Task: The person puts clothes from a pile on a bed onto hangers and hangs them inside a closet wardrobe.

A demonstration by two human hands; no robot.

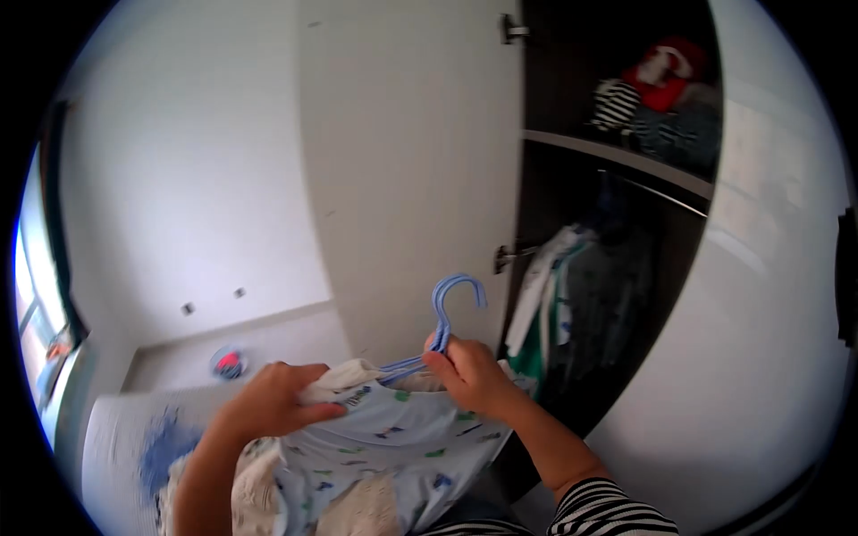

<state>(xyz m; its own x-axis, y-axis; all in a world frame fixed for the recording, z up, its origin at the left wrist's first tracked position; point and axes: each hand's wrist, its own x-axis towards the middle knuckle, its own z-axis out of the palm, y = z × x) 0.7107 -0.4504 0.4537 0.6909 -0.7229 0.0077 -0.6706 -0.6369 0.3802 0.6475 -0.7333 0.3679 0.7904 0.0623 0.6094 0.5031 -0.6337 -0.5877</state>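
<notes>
My right hand [472,377] is closed round the neck of blue hangers [440,308], whose hooks lie close together and point up. A light blue printed shirt [375,435] hangs from them, the hanger bar showing at its neckline. At the shirt's left shoulder, my left hand [273,404] pinches the fabric between thumb and fingers. Cream knit clothing [256,487] shows beside and below the shirt; whether it shares the hangers, I cannot tell.
An open wardrobe [617,163] stands ahead to the right, with clothes [594,286] hanging from its rod and folded items [666,98] on the shelf. Its white door [411,179] is swung open. A basin [230,363] sits on the floor, near a bed [116,447] at left.
</notes>
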